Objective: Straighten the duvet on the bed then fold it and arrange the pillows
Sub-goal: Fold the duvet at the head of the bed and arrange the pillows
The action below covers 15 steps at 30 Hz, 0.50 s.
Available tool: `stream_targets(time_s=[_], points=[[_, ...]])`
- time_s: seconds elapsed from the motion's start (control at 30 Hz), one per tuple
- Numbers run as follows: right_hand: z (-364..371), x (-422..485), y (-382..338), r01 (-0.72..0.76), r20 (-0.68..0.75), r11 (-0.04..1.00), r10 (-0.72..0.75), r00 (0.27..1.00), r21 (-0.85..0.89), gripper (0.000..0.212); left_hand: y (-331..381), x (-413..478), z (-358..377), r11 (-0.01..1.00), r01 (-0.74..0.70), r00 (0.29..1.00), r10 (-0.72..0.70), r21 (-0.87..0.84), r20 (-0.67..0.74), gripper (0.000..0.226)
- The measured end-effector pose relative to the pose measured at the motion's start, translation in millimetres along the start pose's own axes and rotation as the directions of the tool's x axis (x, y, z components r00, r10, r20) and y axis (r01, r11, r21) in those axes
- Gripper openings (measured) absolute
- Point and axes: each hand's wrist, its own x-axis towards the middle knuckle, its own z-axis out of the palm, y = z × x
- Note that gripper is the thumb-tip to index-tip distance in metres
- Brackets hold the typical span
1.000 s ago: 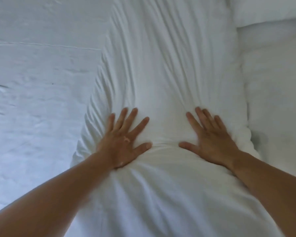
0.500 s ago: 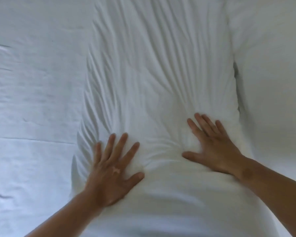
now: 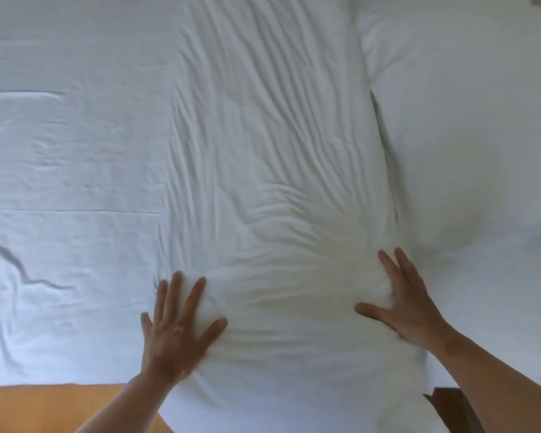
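Note:
A white, wrinkled pillow [image 3: 263, 135] lies lengthwise down the middle of the head view, on the bed. My left hand [image 3: 175, 326] presses flat on its near left corner, fingers spread. On the pillow's near right edge rests my right hand [image 3: 403, 304], flat as well, thumb out to the left. Neither hand holds anything. A second white pillow [image 3: 456, 120] lies right beside the first, touching along its right side. The duvet cannot be told apart from the other white bedding.
The white bed sheet [image 3: 69, 182] spreads out to the left with several creases. An orange-brown wooden floor [image 3: 44, 407] shows below the bed's near edge at bottom left. A dark wooden piece [image 3: 450, 401] sits at bottom right.
Both hands have slid toward me along the pillow, smoothing it, and moved further apart. The view has pulled back, so the bed's near edge and the floor now show.

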Motion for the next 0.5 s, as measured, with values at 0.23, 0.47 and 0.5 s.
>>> stream_targets(time_s=[0.23, 0.47, 0.5], points=[[6, -13, 4, -0.147, -0.064, 0.98, 0.157, 0.986, 0.136, 0.141, -31, 8, -25, 0.759, 0.303, 0.953, -0.225, -0.576, 0.205, 0.124], [2, -31, -5, -0.184, 0.09, 0.924, 0.163, 0.982, 0.334, 0.138, -42, 29, -27, 0.475, 0.533, 0.844, -0.354, -0.701, 0.402, 0.088], [1, -30, -7, -0.185, 0.091, 0.919, 0.163, 0.982, 0.347, 0.139, -36, 30, -26, 0.507, 0.529, 0.845, -0.39, -0.68, 0.366, 0.083]])
